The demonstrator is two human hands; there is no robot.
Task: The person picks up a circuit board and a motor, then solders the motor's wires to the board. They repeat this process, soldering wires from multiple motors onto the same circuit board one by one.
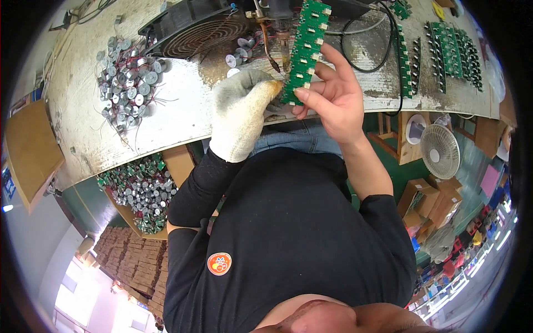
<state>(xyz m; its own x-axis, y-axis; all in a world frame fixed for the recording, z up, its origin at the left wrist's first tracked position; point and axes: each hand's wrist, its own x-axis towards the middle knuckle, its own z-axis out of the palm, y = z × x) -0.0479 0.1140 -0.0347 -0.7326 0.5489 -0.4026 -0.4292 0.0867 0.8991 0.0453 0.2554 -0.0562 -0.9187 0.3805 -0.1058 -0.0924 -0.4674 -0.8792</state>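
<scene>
Bare right hand [333,94] pinches a green circuit-board strip [305,47] upright over the workbench [183,105] near edge; gloved left hand [244,114], fingers curled, grips its lower end.

A worn, pale table [166,111] spans the view; a white fan [440,151] stands beside cardboard boxes [430,200] on green floor [400,177]; bright windows [78,294] glow.

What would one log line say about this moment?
left hand: gloved, touching green circuit board strip | right hand: bare, holding strip | behind: soldering tool
</scene>
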